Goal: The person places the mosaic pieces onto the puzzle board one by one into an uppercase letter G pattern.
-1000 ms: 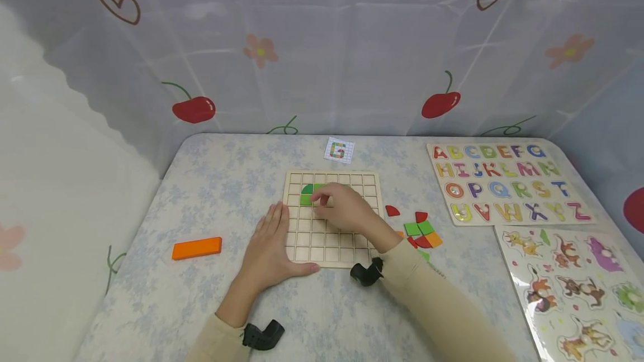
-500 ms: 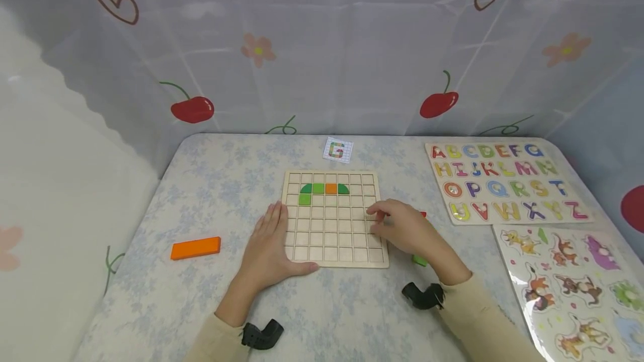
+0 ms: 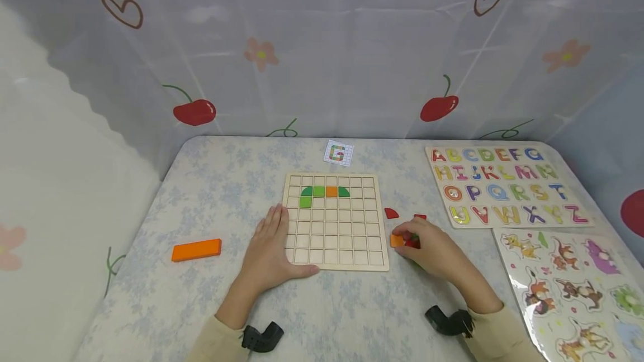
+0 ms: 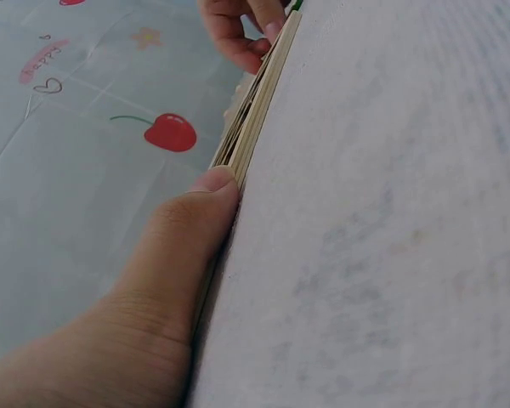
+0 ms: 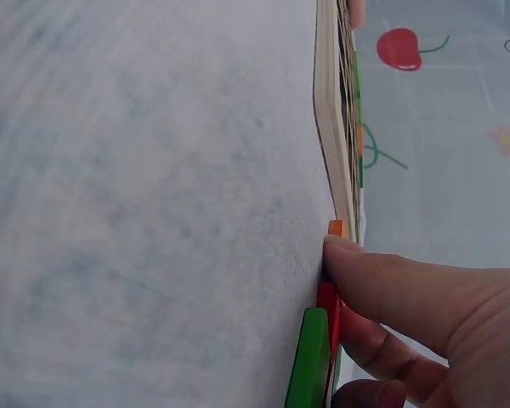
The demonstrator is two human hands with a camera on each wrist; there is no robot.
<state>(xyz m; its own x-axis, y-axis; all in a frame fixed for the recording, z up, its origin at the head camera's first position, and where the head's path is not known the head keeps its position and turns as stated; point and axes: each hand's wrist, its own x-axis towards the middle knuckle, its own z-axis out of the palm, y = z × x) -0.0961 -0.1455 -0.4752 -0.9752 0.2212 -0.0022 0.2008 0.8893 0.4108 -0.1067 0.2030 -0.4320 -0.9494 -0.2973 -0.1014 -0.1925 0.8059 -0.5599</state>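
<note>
A wooden grid board (image 3: 329,239) lies mid-table. Along its upper rows sit two dark green rounded tiles, an orange square tile (image 3: 331,191) and two light green square tiles (image 3: 305,201). My left hand (image 3: 268,250) rests flat with straight fingers along the board's left edge, its thumb (image 4: 187,225) at the front edge. Just off the board's right edge, my right hand (image 3: 435,247) pinches another orange square tile (image 3: 396,240) between thumb and finger. Red and green tiles (image 5: 308,357) lie under and beside that hand, partly hidden by it.
Behind the board lies a small pattern card (image 3: 339,152). A loose red quarter-round tile (image 3: 391,213) is right of the board. An orange bar-shaped block (image 3: 196,250) lies at left. Alphabet (image 3: 508,184) and animal (image 3: 563,289) puzzle boards fill the right side.
My right hand has moved from over the board to the loose tiles at right and now pinches an orange square there. The board's upper row came into sight. My left hand stayed put.
</note>
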